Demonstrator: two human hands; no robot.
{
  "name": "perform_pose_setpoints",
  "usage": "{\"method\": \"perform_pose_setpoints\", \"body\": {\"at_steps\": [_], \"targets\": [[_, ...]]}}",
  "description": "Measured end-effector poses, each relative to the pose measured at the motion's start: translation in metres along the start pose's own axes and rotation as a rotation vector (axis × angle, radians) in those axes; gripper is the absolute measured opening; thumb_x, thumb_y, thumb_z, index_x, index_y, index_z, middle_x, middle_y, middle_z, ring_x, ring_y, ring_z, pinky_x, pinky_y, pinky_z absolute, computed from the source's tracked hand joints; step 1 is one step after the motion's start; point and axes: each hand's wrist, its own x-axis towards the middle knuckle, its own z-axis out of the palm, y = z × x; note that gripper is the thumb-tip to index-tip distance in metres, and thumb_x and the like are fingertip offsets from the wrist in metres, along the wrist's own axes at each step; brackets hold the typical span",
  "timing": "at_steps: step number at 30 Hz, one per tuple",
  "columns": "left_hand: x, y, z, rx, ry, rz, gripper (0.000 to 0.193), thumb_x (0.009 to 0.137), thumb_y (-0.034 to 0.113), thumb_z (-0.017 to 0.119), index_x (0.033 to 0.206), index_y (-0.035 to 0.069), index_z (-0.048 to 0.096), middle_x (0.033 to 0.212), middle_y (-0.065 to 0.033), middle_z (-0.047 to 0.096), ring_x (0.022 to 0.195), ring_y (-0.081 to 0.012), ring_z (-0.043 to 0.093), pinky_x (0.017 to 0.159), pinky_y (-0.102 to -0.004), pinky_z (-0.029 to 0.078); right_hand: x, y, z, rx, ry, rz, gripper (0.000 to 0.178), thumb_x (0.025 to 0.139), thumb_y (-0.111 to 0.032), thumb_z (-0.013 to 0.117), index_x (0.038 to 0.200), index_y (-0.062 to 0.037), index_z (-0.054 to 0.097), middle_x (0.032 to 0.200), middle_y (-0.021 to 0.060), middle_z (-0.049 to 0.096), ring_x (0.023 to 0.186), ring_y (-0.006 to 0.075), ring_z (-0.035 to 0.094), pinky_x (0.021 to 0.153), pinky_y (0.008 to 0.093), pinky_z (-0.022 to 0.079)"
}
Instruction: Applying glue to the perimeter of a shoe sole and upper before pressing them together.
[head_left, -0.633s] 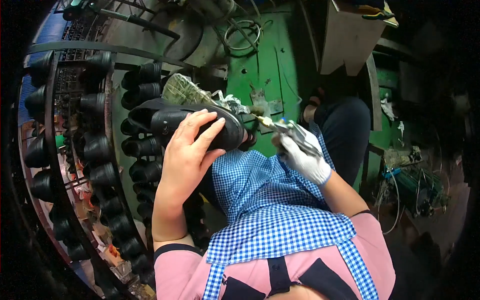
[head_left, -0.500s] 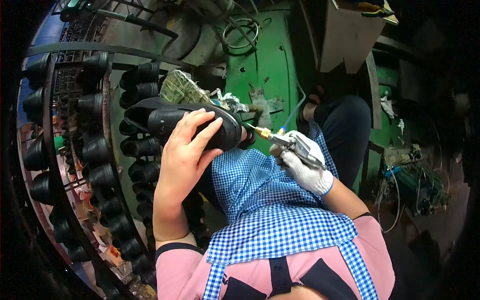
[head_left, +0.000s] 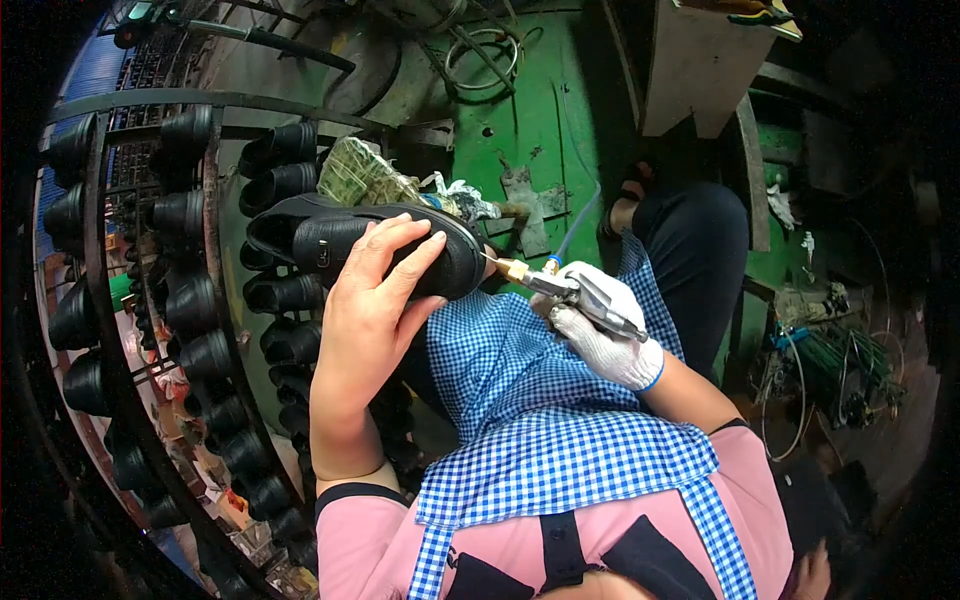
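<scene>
My bare left hand grips a black leather shoe, its fingers across the upper and the thumb at the lower side. The shoe's toe points right, and a small metal ornament sits on its upper. My right hand, in a white knitted glove with a blue-edged cuff, is closed round a small metal nozzle gun with a brass fitting and a thin needle tip. That tip is at the sole edge by the toe; whether it touches, I cannot tell. A thin blue hose runs up from the gun.
Metal racks with rows of black shoes stand close on my left. Behind the held shoe is a tape-wrapped bundle. A pale panel stands far right. Tangled cables lie on the right; a coiled hose lies ahead on the green floor.
My right hand has moved slightly left, bringing the gun's tip up to the shoe's toe edge. My left hand and the shoe are almost unmoved.
</scene>
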Motion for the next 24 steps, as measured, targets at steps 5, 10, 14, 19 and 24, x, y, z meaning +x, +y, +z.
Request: {"method": "perform_pose_setpoints", "body": {"at_steps": [5,10,14,19,24], "targets": [[-0.001,0.002,-0.001,0.03,-0.005,0.008,0.065,0.067,0.004,0.082,0.13,0.006,0.064,0.133,-0.0137,0.061,0.127,-0.0367,0.057,0.111,-0.0481,0.044,0.001,0.002,0.003,-0.021,0.017,-0.046,0.018,0.093,-0.015,0.072,0.107,-0.004,0.07,0.091,0.008,0.066,0.081,0.0165,0.066,0.073,0.0288,0.053],[-0.002,0.002,0.001,0.023,-0.004,0.005,0.066,0.067,0.004,0.082,0.13,0.007,0.064,0.133,-0.0135,0.061,0.128,-0.0367,0.057,0.111,-0.0478,0.045,0.001,0.004,0.004,-0.069,0.023,-0.013,0.018,0.092,-0.016,0.073,0.106,-0.0043,0.07,0.09,0.0086,0.066,0.079,0.0183,0.067,0.071,0.029,0.053],[-0.002,0.002,0.0,0.007,-0.006,-0.004,0.066,0.067,0.004,0.082,0.13,0.007,0.064,0.133,-0.0133,0.061,0.128,-0.0368,0.057,0.111,-0.048,0.044,0.003,0.007,0.005,-0.041,-0.008,-0.023,0.021,0.094,-0.015,0.071,0.11,-0.0029,0.066,0.094,0.0083,0.066,0.083,0.0157,0.066,0.075,0.028,0.053],[-0.003,0.003,0.0,0.01,-0.004,-0.006,0.065,0.068,0.004,0.082,0.13,0.006,0.064,0.133,-0.0137,0.061,0.128,-0.0369,0.056,0.112,-0.0486,0.043,0.0,0.004,-0.001,-0.038,0.114,-0.263,0.031,0.098,-0.014,0.054,0.125,0.0015,0.056,0.108,0.0095,0.065,0.092,0.0141,0.065,0.082,0.0283,0.053],[-0.004,0.001,0.002,-0.018,0.011,0.003,0.063,0.069,0.005,0.082,0.13,0.006,0.064,0.133,-0.0141,0.061,0.129,-0.0371,0.056,0.113,-0.0495,0.042,0.024,0.015,0.018,0.342,0.251,-0.162,0.039,0.102,-0.003,0.057,0.139,0.0044,0.048,0.123,0.0136,0.062,0.111,0.0187,0.064,0.096,0.0303,0.053]]}}
